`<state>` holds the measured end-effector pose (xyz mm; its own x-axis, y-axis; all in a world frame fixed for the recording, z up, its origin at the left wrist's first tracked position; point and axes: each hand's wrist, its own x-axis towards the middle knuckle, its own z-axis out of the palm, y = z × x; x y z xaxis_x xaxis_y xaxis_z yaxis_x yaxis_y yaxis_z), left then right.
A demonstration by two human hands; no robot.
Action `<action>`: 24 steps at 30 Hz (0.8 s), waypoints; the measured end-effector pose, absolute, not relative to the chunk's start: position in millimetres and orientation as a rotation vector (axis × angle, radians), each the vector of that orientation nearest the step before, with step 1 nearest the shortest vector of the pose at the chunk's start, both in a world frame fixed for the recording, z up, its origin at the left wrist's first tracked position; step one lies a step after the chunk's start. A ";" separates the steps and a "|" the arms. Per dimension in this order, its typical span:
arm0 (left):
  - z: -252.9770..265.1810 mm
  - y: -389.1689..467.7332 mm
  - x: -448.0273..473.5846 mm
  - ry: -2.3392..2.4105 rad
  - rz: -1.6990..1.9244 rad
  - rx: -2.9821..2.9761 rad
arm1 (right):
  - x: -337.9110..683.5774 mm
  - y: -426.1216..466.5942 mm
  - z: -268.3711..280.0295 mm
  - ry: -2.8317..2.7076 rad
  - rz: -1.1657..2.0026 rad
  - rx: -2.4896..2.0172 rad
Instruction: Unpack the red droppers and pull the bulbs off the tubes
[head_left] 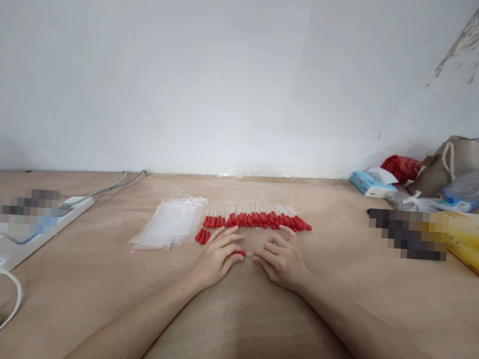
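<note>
Between the thumb and fingers of my left hand point(217, 257) is a red rubber dropper bulb point(240, 253). My right hand point(283, 259) pinches a clear glass tube point(249, 254) that lies in line with the bulb; whether the tube sits inside it I cannot tell. Behind my hands lies a row of droppers point(257, 219), red bulbs toward me and clear tubes toward the wall. A few loose red bulbs point(202, 236) rest beside my left fingers. Several bare clear tubes point(258, 236) lie between my hands.
Clear zip bags point(168, 224) are stacked left of the droppers. Farther left are a white power strip point(77, 206) and its cables. At the right lie a tissue pack point(372, 183), a plastic bottle point(474, 188), a yellow bag point(469, 239) and a blurred dark object point(408, 235).
</note>
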<state>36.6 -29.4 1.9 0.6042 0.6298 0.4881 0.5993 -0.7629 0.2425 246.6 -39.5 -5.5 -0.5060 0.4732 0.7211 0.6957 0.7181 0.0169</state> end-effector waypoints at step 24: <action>2.6 -35.4 34.0 0.929 0.855 2.761 | 252.1 -43.2 -10.9 -2.229 -0.302 -0.874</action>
